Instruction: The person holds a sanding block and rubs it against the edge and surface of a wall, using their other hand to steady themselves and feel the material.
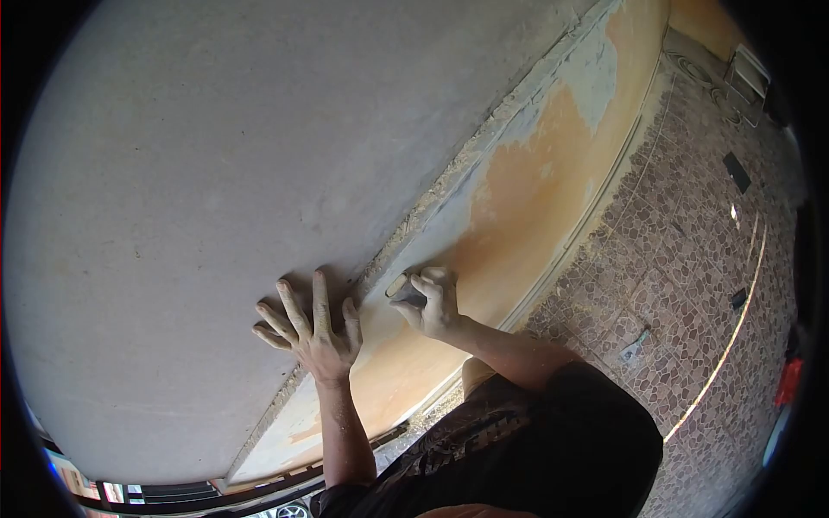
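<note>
My left hand (321, 338) lies with fingers spread on a broad, smooth grey surface (224, 190), dusty at the fingertips. Its thumb is close to the rough, crumbly seam (436, 192) that runs diagonally along the edge of the grey. Just right of that seam, my right hand (439, 304) is closed around a small sanding block (397, 286) with a pale end and a dark side. The block is against the patchy white and orange band (527, 186). Curled fingers and shadow hide part of the block. Pale dust coats both hands.
Patterned stone-look floor tiles (656, 250) lie below on the right. On them are a scraper-like tool (635, 345), a dark rectangular piece (737, 172) and a smaller dark object (739, 299). A coiled cable (691, 69) lies at the top right. A thin bright strip (721, 363) curves across the tiles.
</note>
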`<move>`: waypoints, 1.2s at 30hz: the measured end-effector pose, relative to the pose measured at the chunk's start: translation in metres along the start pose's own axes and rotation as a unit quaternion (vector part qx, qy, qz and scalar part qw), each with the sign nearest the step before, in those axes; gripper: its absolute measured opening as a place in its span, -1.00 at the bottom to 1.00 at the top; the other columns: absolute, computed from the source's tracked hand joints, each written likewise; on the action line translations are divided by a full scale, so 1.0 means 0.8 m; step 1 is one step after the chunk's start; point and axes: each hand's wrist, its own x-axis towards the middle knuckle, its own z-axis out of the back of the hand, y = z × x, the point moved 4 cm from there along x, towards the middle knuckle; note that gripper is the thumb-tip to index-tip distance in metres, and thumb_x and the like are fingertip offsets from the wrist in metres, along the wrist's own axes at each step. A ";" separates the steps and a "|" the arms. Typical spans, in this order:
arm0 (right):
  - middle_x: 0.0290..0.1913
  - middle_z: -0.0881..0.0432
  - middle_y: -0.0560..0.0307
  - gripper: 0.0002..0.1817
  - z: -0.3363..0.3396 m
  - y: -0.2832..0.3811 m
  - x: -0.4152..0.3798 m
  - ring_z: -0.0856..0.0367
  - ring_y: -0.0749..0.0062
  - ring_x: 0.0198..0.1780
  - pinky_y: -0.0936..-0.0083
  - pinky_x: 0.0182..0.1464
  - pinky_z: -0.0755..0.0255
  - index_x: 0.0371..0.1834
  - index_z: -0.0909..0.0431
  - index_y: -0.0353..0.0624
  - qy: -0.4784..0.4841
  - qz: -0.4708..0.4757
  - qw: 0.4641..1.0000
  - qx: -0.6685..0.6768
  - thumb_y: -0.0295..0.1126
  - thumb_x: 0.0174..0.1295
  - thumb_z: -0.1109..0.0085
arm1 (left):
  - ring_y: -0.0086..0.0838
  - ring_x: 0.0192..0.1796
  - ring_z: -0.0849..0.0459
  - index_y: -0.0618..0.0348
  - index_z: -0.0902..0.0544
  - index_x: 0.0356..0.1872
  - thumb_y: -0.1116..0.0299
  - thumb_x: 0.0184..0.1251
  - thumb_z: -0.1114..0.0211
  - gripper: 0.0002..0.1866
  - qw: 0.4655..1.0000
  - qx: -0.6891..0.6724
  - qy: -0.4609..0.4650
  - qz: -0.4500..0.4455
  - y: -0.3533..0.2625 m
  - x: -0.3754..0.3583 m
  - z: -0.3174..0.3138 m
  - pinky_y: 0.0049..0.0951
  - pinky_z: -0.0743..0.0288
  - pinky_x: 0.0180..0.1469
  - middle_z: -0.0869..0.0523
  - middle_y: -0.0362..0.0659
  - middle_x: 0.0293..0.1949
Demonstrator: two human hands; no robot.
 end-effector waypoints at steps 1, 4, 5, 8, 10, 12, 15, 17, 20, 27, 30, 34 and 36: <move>0.01 -0.49 0.03 -0.31 0.009 -0.003 0.014 -0.46 0.21 0.04 0.16 0.14 -0.22 0.26 -0.38 -0.12 -0.004 0.000 1.000 0.001 -0.19 0.13 -0.56 | 0.17 0.68 0.31 -0.27 -0.57 0.41 -0.10 0.36 -0.27 -0.40 1.000 -0.006 0.002 -0.001 0.002 0.002 -0.002 0.29 0.63 0.56 -0.07 0.00 0.65; 0.03 -0.50 0.00 -0.41 0.034 -0.062 0.080 -0.50 0.17 0.01 0.23 0.09 -0.30 0.23 -0.38 -0.22 -0.082 -0.083 0.993 -0.005 -0.26 0.24 -0.46 | 0.16 0.68 0.30 -0.29 -0.57 0.41 -0.10 0.35 -0.28 -0.40 1.000 -0.020 0.002 0.000 0.006 -0.004 -0.003 0.27 0.63 0.57 -0.08 -0.01 0.65; 0.03 -0.50 -0.01 -0.45 0.039 -0.096 0.099 -0.51 0.18 0.00 0.28 0.05 -0.35 0.22 -0.37 -0.26 -0.140 -0.185 0.972 0.032 -0.29 0.29 -0.42 | 0.16 0.68 0.30 -0.29 -0.57 0.41 -0.10 0.35 -0.28 -0.40 1.000 -0.014 0.011 0.006 0.006 -0.007 0.000 0.27 0.63 0.57 -0.08 -0.01 0.65; 0.02 -0.46 -0.04 -0.50 0.062 -0.133 0.146 -0.50 0.23 -0.05 0.41 -0.09 -0.42 0.20 -0.35 -0.35 -0.266 -0.307 0.901 0.152 -0.37 0.34 -0.35 | 0.15 0.68 0.26 -0.35 -0.60 0.37 -0.08 0.33 -0.31 -0.43 1.000 -0.013 -0.003 0.011 -0.001 0.003 0.000 0.23 0.62 0.58 -0.10 -0.05 0.65; 0.01 -0.44 -0.06 -0.51 0.032 -0.095 0.113 -0.49 0.28 -0.07 0.49 -0.19 -0.41 0.19 -0.34 -0.36 -0.207 -0.248 0.945 0.050 -0.40 0.32 -0.35 | 0.15 0.68 0.26 -0.34 -0.61 0.36 -0.08 0.33 -0.31 -0.44 1.000 -0.018 -0.009 0.012 -0.002 0.001 0.002 0.23 0.62 0.58 -0.11 -0.06 0.65; -0.03 -0.44 0.02 -0.46 0.004 -0.010 0.062 -0.45 0.27 -0.03 0.28 0.02 -0.40 0.21 -0.33 -0.24 -0.105 -0.098 0.988 0.051 -0.39 0.27 -0.42 | 0.14 0.68 0.26 -0.34 -0.62 0.36 -0.07 0.32 -0.32 -0.44 1.000 -0.019 -0.013 0.012 -0.002 0.006 0.000 0.23 0.63 0.58 -0.11 -0.06 0.65; -0.04 -0.46 0.05 -0.26 -0.006 0.017 0.025 -0.47 0.17 -0.03 0.18 0.06 -0.34 0.24 -0.41 -0.14 -0.006 0.040 0.999 0.030 -0.06 0.10 -0.58 | 0.17 0.68 0.24 -0.28 -0.55 0.42 -0.06 0.34 -0.29 -0.39 1.000 -0.012 -0.003 0.005 0.001 0.000 0.001 0.25 0.61 0.57 -0.12 0.00 0.64; -0.05 -0.46 0.07 -0.31 0.010 -0.005 0.054 -0.47 0.19 -0.04 0.21 0.05 -0.35 0.24 -0.41 -0.18 -0.007 0.088 0.996 -0.009 -0.11 0.16 -0.55 | 0.18 0.67 0.23 -0.27 -0.56 0.41 -0.06 0.33 -0.31 -0.39 1.000 -0.029 0.002 0.007 0.005 -0.004 0.000 0.26 0.61 0.57 -0.12 -0.02 0.64; 0.02 -0.41 0.00 -0.36 0.029 -0.089 0.085 -0.46 0.22 -0.05 0.18 0.07 -0.36 0.26 -0.35 -0.28 -0.188 -0.198 0.958 0.084 -0.29 0.23 -0.47 | 0.18 0.67 0.22 -0.26 -0.57 0.40 -0.06 0.32 -0.32 -0.39 0.999 -0.029 -0.015 -0.002 0.001 0.000 0.002 0.26 0.61 0.57 -0.13 -0.03 0.64; 0.01 -0.49 0.06 -0.38 0.000 0.031 0.023 -0.48 0.21 -0.01 0.19 0.11 -0.29 0.19 -0.44 -0.14 0.022 0.003 0.998 0.062 -0.25 0.13 -0.57 | 0.13 0.68 0.23 -0.33 -0.64 0.33 -0.06 0.33 -0.32 -0.47 1.000 -0.026 -0.003 0.014 -0.002 0.001 0.004 0.19 0.64 0.59 -0.17 -0.07 0.63; -0.01 -0.50 0.09 -0.42 0.013 0.015 0.043 -0.49 0.26 -0.01 0.20 0.09 -0.30 0.19 -0.44 -0.15 0.018 0.008 0.999 0.031 -0.25 0.18 -0.52 | 0.13 0.68 0.23 -0.33 -0.64 0.33 -0.06 0.32 -0.32 -0.47 0.999 -0.035 -0.008 0.017 0.002 0.001 0.000 0.19 0.64 0.59 -0.16 -0.07 0.63; 0.02 -0.46 -0.04 -0.49 0.042 -0.128 0.103 -0.49 0.33 -0.07 0.40 -0.04 -0.44 0.27 -0.28 -0.34 -0.225 -0.288 0.926 0.089 -0.44 0.36 -0.29 | 0.16 0.67 0.20 -0.25 -0.59 0.39 -0.06 0.33 -0.32 -0.40 0.999 -0.023 -0.022 -0.004 0.001 0.004 0.002 0.25 0.58 0.58 -0.15 -0.03 0.63; 0.03 -0.44 -0.07 -0.49 0.055 -0.138 0.107 -0.49 0.34 -0.09 0.46 -0.06 -0.46 0.30 -0.23 -0.38 -0.263 -0.335 0.901 0.085 -0.50 0.38 -0.24 | 0.16 0.67 0.19 -0.25 -0.59 0.39 -0.07 0.33 -0.32 -0.41 1.000 -0.021 -0.023 -0.003 -0.006 0.004 0.005 0.25 0.57 0.58 -0.16 -0.03 0.63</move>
